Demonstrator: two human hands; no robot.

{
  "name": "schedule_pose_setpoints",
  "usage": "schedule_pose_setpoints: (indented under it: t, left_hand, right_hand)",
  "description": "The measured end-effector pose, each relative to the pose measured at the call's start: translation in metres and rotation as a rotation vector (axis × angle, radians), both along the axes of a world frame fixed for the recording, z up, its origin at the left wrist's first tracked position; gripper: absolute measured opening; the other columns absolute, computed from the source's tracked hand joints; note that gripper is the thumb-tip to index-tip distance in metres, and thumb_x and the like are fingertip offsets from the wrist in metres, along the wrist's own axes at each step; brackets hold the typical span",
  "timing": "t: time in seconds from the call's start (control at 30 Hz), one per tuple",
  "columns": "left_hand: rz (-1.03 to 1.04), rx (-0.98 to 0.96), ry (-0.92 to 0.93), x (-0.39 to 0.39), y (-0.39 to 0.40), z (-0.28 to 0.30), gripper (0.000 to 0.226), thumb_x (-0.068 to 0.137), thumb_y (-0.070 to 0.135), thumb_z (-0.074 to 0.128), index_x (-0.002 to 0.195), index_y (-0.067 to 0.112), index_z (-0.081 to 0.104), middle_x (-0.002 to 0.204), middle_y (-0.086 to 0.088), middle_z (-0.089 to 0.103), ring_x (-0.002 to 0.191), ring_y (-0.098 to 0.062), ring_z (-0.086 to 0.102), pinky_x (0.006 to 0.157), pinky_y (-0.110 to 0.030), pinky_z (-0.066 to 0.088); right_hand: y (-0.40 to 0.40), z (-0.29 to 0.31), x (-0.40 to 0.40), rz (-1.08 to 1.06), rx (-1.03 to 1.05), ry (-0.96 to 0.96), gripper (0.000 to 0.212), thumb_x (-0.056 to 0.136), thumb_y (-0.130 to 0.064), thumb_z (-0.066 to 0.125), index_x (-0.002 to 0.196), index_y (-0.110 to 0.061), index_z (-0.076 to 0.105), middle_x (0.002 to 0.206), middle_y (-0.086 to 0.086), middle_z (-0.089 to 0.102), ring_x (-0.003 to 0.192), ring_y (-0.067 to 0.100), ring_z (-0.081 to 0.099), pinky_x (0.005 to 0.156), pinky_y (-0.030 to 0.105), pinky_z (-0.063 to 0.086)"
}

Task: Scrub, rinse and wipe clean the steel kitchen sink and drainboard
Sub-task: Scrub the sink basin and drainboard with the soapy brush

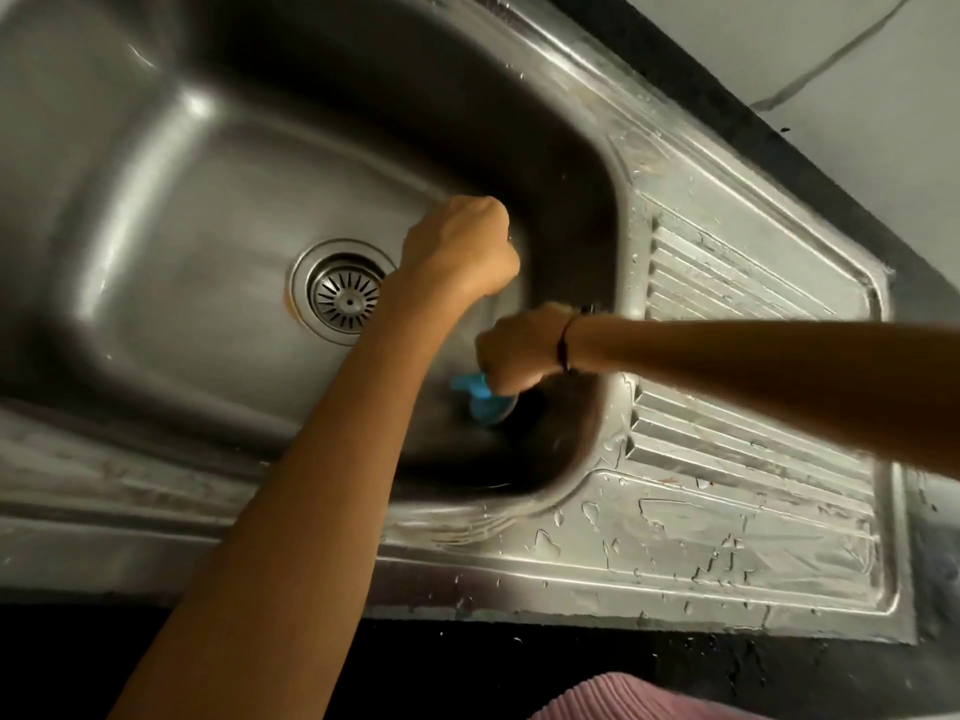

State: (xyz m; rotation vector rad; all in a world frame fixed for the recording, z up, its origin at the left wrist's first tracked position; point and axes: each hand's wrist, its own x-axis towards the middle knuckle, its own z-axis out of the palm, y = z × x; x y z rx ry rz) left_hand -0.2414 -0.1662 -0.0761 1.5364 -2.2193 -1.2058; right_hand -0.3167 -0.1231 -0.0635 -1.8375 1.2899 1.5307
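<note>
While gripped, blue cloth [475, 394] under right hand [519, 348]

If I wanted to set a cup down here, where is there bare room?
The wet drainboard is bare between the basin's rim and the dark counter edge. The basin floor left of the drain strainer is bare too. It is crowded at the basin's right corner, where the left hand and the right hand, holding something blue, work.

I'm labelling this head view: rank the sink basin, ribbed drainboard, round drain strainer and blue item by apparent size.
1. Steel sink basin
2. Ribbed steel drainboard
3. Round slotted drain strainer
4. Blue item, partly hidden under the right hand, so unsure.
</note>
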Motion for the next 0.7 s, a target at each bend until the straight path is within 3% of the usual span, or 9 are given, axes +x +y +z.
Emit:
schedule_pose_setpoints:
  t: [0.07, 0.17, 0.23, 0.37, 0.43, 0.5, 0.6, 0.7]
  left_hand:
    - [-0.009, -0.007, -0.009, -0.002, 0.0, 0.0, 0.018, 0.09, 0.014, 0.048, 0.103, 0.005, 0.057, 0.106, -0.016, 0.057, 0.096, -0.031, 0.053, 0.073, -0.035, 0.037]
    - [-0.052, 0.015, -0.058, -0.003, 0.001, -0.003, 0.017, 0.09, 0.017, 0.051, 0.101, 0.006, 0.056, 0.092, -0.014, 0.051, 0.088, -0.03, 0.05, 0.072, -0.036, 0.036]
    - [-0.093, 0.012, -0.093, -0.003, 0.001, -0.006, 0.005, 0.089, 0.014, 0.05, 0.089, 0.01, 0.05, 0.087, -0.01, 0.046, 0.082, -0.027, 0.045, 0.069, -0.036, 0.035]
    - [-0.108, 0.012, -0.097, -0.001, 0.001, -0.006, 0.006, 0.088, 0.01, 0.048, 0.082, 0.01, 0.048, 0.085, -0.01, 0.05, 0.081, -0.028, 0.049, 0.068, -0.035, 0.036]
    - [-0.103, 0.019, -0.092, 0.001, 0.0, -0.006, 0.009, 0.088, 0.009, 0.046, 0.079, 0.008, 0.048, 0.081, -0.01, 0.049, 0.081, -0.03, 0.05, 0.067, -0.036, 0.037]
    - [-0.096, 0.017, -0.098, 0.003, -0.001, -0.006, 0.013, 0.088, 0.008, 0.045, 0.075, 0.007, 0.046, 0.077, -0.01, 0.047, 0.081, -0.03, 0.049, 0.066, -0.035, 0.036]
    - [-0.095, 0.016, -0.13, 0.005, -0.002, -0.006, 0.017, 0.088, 0.01, 0.047, 0.071, 0.008, 0.042, 0.078, -0.009, 0.046, 0.081, -0.03, 0.047, 0.068, -0.035, 0.036]
    - [-0.107, 0.039, -0.145, 0.006, 0.0, -0.005, 0.032, 0.088, 0.01, 0.047, 0.06, 0.012, 0.031, 0.066, -0.007, 0.036, 0.075, -0.028, 0.042, 0.066, -0.037, 0.035]
  right_hand:
    - [-0.04, 0.0, -0.015, 0.043, -0.178, 0.1, 0.043, 0.091, -0.035, 0.053, 0.128, -0.014, 0.05, 0.131, 0.01, 0.052, 0.12, 0.027, 0.049, 0.096, 0.042, 0.039]
    - [-0.078, -0.001, -0.037, 0.104, -0.421, 0.173, 0.041, 0.084, -0.036, 0.063, 0.12, -0.017, 0.058, 0.122, 0.009, 0.059, 0.114, 0.029, 0.056, 0.088, 0.041, 0.044]
    - [-0.062, -0.01, -0.036, 0.13, -0.427, 0.135, 0.035, 0.088, -0.035, 0.056, 0.119, -0.016, 0.059, 0.122, 0.008, 0.06, 0.113, 0.03, 0.056, 0.087, 0.039, 0.045]
    - [0.009, -0.017, -0.014, 0.166, -0.265, -0.081, 0.035, 0.097, -0.038, 0.04, 0.123, -0.02, 0.055, 0.126, 0.005, 0.058, 0.116, 0.028, 0.054, 0.086, 0.035, 0.044]
    - [0.031, -0.015, -0.006, 0.18, -0.183, -0.144, 0.037, 0.095, -0.043, 0.042, 0.122, -0.021, 0.054, 0.12, 0.004, 0.06, 0.109, 0.027, 0.058, 0.075, 0.032, 0.041]
    - [0.028, -0.015, -0.004, 0.189, -0.151, -0.101, 0.036, 0.093, -0.042, 0.046, 0.121, -0.02, 0.054, 0.118, 0.004, 0.06, 0.106, 0.027, 0.059, 0.075, 0.032, 0.042]
    - [-0.028, -0.018, -0.02, 0.234, -0.319, 0.053, 0.032, 0.092, -0.034, 0.05, 0.119, -0.018, 0.058, 0.121, 0.006, 0.06, 0.111, 0.03, 0.057, 0.087, 0.039, 0.046]
    - [-0.077, -0.018, -0.045, 0.245, -0.508, 0.13, 0.033, 0.095, -0.033, 0.044, 0.119, -0.016, 0.06, 0.122, 0.009, 0.06, 0.112, 0.031, 0.057, 0.087, 0.039, 0.044]
